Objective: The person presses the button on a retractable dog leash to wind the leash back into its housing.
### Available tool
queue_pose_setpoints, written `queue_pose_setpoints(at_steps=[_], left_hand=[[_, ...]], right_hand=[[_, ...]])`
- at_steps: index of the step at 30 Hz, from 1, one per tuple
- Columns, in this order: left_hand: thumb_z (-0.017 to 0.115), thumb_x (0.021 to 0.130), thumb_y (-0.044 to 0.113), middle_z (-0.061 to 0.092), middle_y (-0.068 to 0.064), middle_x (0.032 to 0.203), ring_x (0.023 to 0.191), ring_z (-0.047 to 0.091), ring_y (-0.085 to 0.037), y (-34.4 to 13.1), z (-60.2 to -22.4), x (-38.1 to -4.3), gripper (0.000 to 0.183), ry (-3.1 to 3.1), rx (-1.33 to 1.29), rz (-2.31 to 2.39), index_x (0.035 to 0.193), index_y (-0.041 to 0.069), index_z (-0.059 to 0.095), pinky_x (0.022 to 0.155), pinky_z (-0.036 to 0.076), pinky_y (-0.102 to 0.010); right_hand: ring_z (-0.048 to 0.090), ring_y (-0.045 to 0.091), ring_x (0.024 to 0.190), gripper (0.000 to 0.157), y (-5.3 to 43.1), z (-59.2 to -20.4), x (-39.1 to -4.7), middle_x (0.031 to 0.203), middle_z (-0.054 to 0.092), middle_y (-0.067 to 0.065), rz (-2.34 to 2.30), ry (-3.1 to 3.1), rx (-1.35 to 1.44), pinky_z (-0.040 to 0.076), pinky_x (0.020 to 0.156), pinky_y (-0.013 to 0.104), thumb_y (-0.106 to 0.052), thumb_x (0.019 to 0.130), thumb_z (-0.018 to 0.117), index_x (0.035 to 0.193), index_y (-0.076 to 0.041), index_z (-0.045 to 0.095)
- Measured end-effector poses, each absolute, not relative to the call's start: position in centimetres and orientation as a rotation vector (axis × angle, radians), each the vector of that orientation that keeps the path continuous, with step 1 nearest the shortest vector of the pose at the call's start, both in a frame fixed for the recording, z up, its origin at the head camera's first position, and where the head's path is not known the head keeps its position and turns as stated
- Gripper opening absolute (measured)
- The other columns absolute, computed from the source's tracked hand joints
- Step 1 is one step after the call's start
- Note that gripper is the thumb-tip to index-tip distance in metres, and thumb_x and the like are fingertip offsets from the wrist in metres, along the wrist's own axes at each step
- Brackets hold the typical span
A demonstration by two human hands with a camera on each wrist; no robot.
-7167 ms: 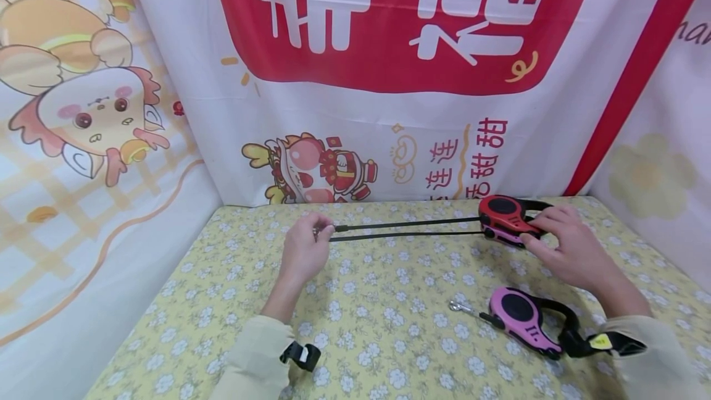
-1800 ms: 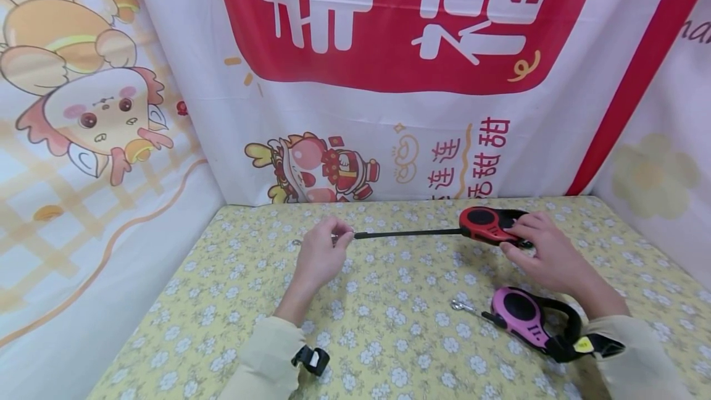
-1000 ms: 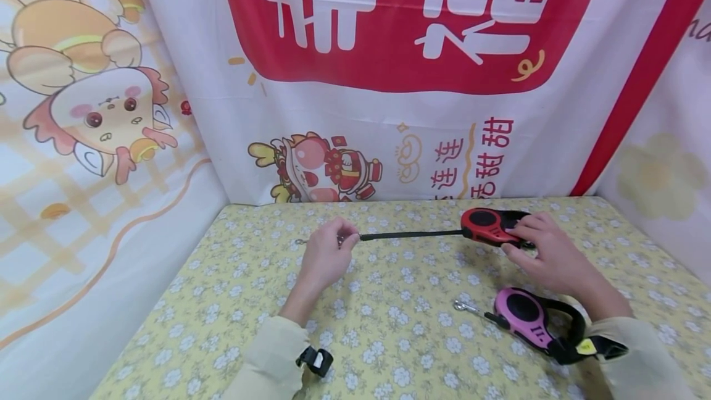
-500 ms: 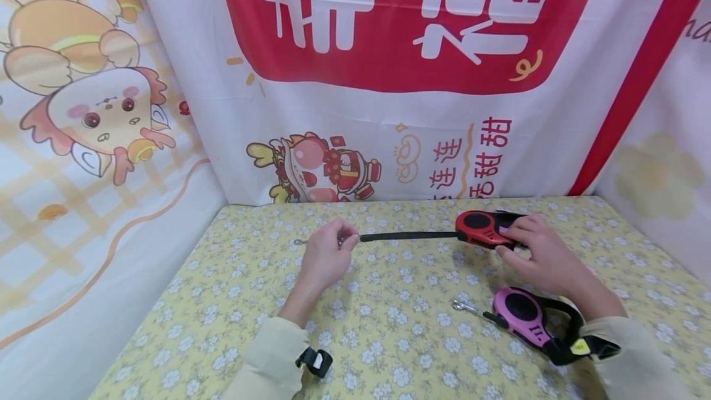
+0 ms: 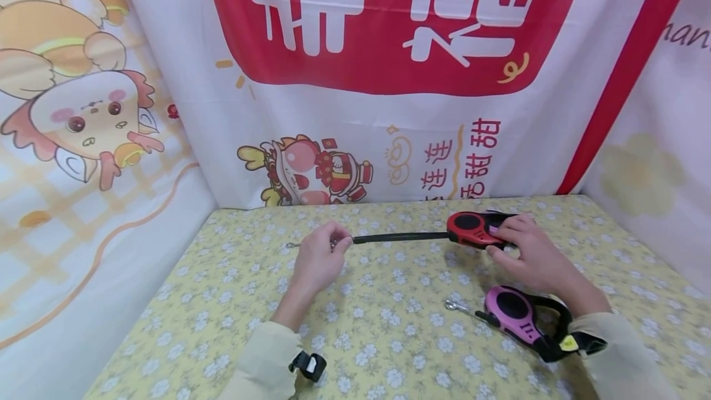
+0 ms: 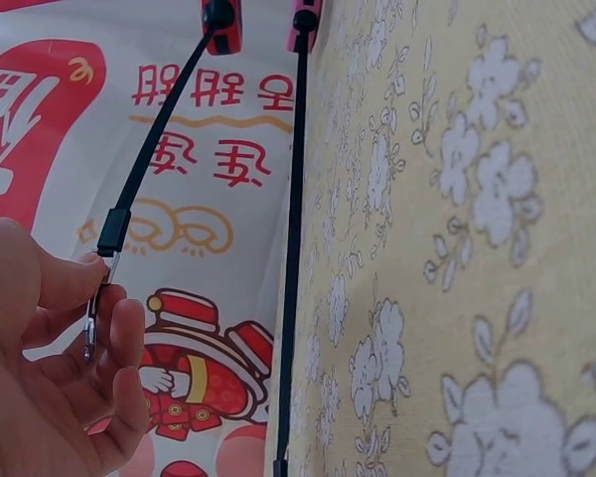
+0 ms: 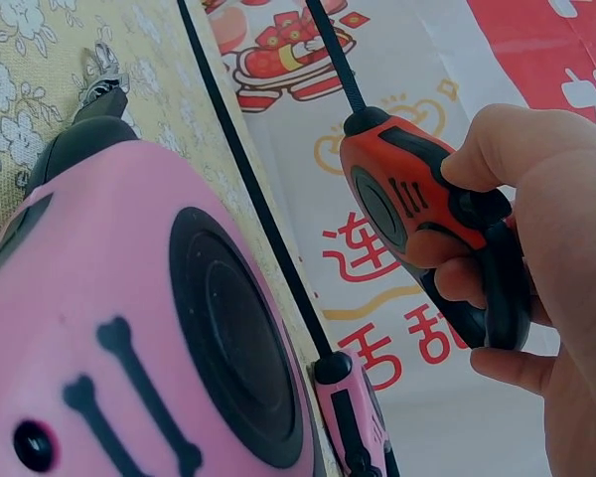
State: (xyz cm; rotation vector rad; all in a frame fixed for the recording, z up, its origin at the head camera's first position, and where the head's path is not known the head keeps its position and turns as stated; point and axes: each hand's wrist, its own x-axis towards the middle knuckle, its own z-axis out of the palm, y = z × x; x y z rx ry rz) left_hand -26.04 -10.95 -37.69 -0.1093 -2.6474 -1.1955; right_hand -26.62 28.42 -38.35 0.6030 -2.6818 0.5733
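A red retractable dog leash point(image 5: 466, 228) has its black strap point(image 5: 400, 237) drawn out to the left. My left hand point(image 5: 321, 259) pinches the metal clip point(image 6: 91, 323) at that strap's end between thumb and fingers. My right hand point(image 5: 534, 253) grips the red leash's black handle point(image 7: 507, 283), the thumb on its upper side. Below it, a pink retractable leash point(image 7: 350, 412) has its own strap point(image 6: 296, 199) pulled out along the table, roughly parallel. In the head view the red leash mostly hides this pink one; a small clip point(image 5: 291, 245) shows left of my left hand.
Another pink leash point(image 5: 511, 310) with its short metal clip point(image 5: 457, 306) lies near my right forearm. The yellow flowered tablecloth point(image 5: 355, 326) reaches back to a printed cloth wall point(image 5: 344, 104). A black wrist mount point(image 5: 308, 365) sits at my left sleeve.
Compared with the earliest frame, my right hand has brought the red leash leftward, closer to my left hand, and its drawn-out strap is shorter. In the last second the hands barely move.
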Motion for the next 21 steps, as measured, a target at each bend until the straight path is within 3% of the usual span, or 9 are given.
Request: queue_pose_setpoints(at_steps=[21], left_hand=[[0.067, 0.105, 0.022, 0.073, -0.002, 0.113, 0.112, 0.068, -0.023, -10.64, -38.04, -26.10, 0.004, -2.651, -0.120, -1.211, 0.108, 0.019, 0.069, 0.101, 0.057, -0.046]], right_hand=[[0.055, 0.034, 0.114, 0.040, 28.14, -38.19, -26.53, 0.122, 0.067, 0.021, 0.563, -2.679, 0.629, 0.052, 0.094, 0.062, -0.023, 0.097, 0.074, 0.123, 0.007, 0.073]])
